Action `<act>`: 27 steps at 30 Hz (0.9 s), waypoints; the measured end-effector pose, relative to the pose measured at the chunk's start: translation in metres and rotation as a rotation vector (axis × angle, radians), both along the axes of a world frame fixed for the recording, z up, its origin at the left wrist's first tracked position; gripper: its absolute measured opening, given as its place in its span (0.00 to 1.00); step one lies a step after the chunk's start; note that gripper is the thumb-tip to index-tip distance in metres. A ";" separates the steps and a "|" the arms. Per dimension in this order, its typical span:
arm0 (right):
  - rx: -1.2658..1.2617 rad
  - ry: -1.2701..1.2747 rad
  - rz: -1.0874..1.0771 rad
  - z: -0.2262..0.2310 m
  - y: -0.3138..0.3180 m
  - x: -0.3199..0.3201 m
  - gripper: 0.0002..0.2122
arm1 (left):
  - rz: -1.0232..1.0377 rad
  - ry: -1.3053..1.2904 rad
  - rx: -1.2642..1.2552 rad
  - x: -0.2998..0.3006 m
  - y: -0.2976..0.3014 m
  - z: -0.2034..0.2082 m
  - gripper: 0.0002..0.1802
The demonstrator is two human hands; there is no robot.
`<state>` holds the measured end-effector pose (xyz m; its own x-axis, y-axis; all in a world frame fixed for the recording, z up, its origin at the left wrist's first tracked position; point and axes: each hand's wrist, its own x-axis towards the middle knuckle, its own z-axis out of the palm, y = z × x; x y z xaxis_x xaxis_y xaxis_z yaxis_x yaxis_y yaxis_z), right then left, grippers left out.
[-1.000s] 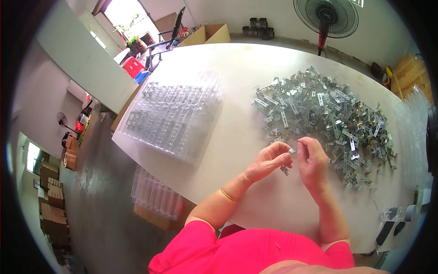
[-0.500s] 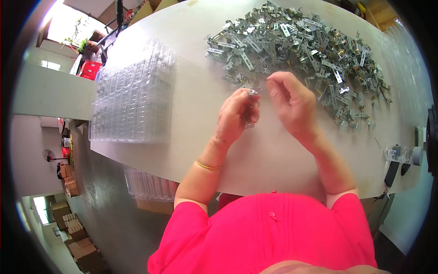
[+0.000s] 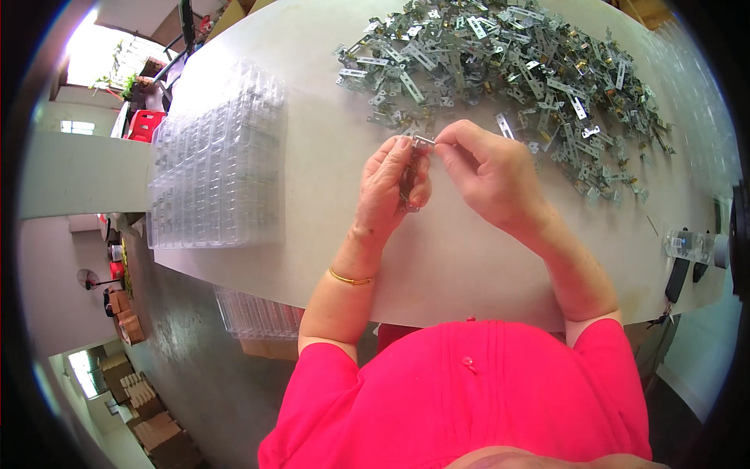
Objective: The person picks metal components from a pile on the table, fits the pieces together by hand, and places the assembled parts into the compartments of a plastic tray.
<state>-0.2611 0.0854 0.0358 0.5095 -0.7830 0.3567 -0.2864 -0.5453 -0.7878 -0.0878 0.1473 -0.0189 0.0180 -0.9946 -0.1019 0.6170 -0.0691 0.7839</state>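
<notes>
My left hand (image 3: 384,181) is closed round a metal bracket (image 3: 407,181); fingers cover much of it, so its full shape is hidden. At the bracket's upper end, a short shiny metal piece (image 3: 424,141) sticks out sideways. My right hand (image 3: 494,170) pinches at the tip of that piece with thumb and forefinger, its other fingers curled in. Both hands are held above the table, just on the near side of a large pile of loose metal brackets (image 3: 476,70).
Clear plastic trays (image 3: 219,168) stand stacked on the table's (image 3: 328,234) left. More clear trays (image 3: 258,314) are below its edge. A plastic bottle (image 3: 691,246) lies at the right beside a dark, flat object (image 3: 676,280). Clear plastic sheeting (image 3: 698,117) lies along the right edge.
My right hand has moved left, and its fingertips now meet the metal piece at my left hand. The left hand has shifted slightly left and turned a little, still holding the bracket.
</notes>
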 end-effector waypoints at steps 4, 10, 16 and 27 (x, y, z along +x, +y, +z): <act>0.000 0.039 0.005 0.001 0.000 -0.001 0.03 | 0.051 -0.088 -0.030 -0.001 0.000 -0.002 0.17; -0.095 0.060 -0.001 -0.002 -0.002 -0.001 0.03 | 0.159 -0.336 -0.016 -0.004 0.001 0.001 0.13; -0.038 0.069 0.039 -0.001 0.001 -0.001 0.05 | 0.156 -0.520 -0.080 -0.009 0.003 -0.001 0.12; -0.099 0.098 0.034 -0.001 -0.001 -0.004 0.02 | 0.095 -0.711 -0.176 -0.013 0.004 -0.007 0.10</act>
